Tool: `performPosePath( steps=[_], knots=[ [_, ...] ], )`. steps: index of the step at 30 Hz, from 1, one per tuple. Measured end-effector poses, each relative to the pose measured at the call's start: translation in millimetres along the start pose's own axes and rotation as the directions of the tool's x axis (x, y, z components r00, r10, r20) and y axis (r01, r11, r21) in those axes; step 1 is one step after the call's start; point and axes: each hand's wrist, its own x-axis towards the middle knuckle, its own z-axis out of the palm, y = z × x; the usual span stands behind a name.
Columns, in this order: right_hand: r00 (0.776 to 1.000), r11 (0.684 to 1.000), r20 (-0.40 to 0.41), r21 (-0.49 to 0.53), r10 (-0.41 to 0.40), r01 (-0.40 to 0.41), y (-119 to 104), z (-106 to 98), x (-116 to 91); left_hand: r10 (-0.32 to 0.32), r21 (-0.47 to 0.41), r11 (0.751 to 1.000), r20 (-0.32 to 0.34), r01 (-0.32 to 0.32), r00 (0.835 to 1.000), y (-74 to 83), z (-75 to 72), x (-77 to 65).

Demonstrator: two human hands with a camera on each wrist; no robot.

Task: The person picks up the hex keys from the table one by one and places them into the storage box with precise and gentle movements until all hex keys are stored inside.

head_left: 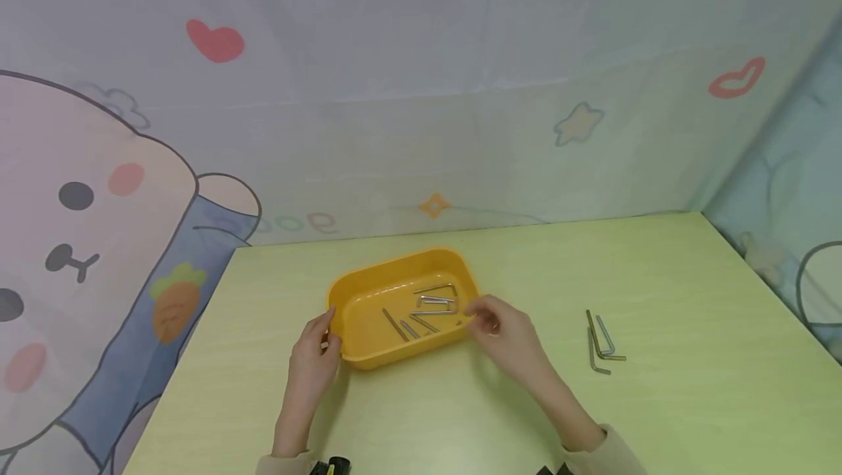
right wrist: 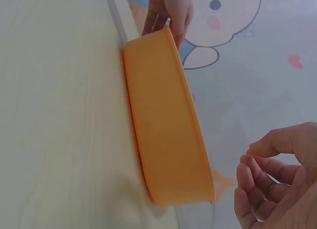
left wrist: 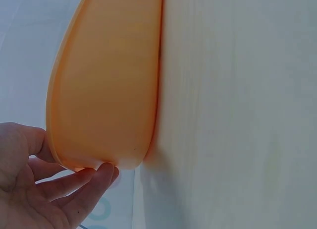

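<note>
A shallow yellow plastic tray [head_left: 358, 358] sits on the table with several metal hex keys [head_left: 434, 307] lying loose in it, mostly toward its right half. At the tray's left end, my left hand [head_left: 314, 358] holds the rim, with the thumb and fingers around the edge; in the left wrist view the fingertips [left wrist: 105, 170] press against the tray's outer wall. Beside the right end hovers my right hand [head_left: 509, 336], fingers loosely curled. The right wrist view shows this hand [right wrist: 277, 179] apart from the tray wall [right wrist: 161, 115], with nothing visible in its fingers.
Several more hex keys [head_left: 600, 347] lie in a loose cluster on the light table [head_left: 691, 387], to the right of the right hand. A cloth backdrop [head_left: 408, 95] with cartoon prints hangs behind the table and along its sides.
</note>
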Motion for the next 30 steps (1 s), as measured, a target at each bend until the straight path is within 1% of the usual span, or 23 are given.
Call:
performPosePath(
  steps=[6, 10, 17, 25, 30],
  knots=[
    [0.996, 0.996, -0.019, -0.031, 0.087, -0.088, 8.6, -10.9, -7.1, 0.03, 0.01, 0.999, 0.0, -0.03, 1.0, 2.8, -0.2, 0.4],
    [0.992, 0.992, -0.04, -0.043, 0.118, -0.12, 17.6, -16.0, -9.7, 0.036, 0.011, 0.999, 0.001, -0.036, 0.999, 4.1, 0.7, 1.2],
    [0.992, 0.993, -0.083, -0.061, 0.1, -0.105, 26.2, -24.4, -11.3, 0.03, 0.001, 1.0, 0.008, -0.03, 1.0, 5.9, 2.6, 2.2],
    [0.992, 0.992, -0.096, -0.084, 0.086, -0.094, 33.6, -34.8, -8.2, 0.024, 0.006, 1.0, 0.01, -0.024, 1.0, 7.6, -0.1, 0.4],
    [0.989, 0.988, -0.09, -0.099, 0.114, -0.123, 41.3, -41.6, -6.8, 0.007, -0.001, 1.0, 0.024, -0.007, 1.0, 5.2, -1.7, -2.2]
  ],
)
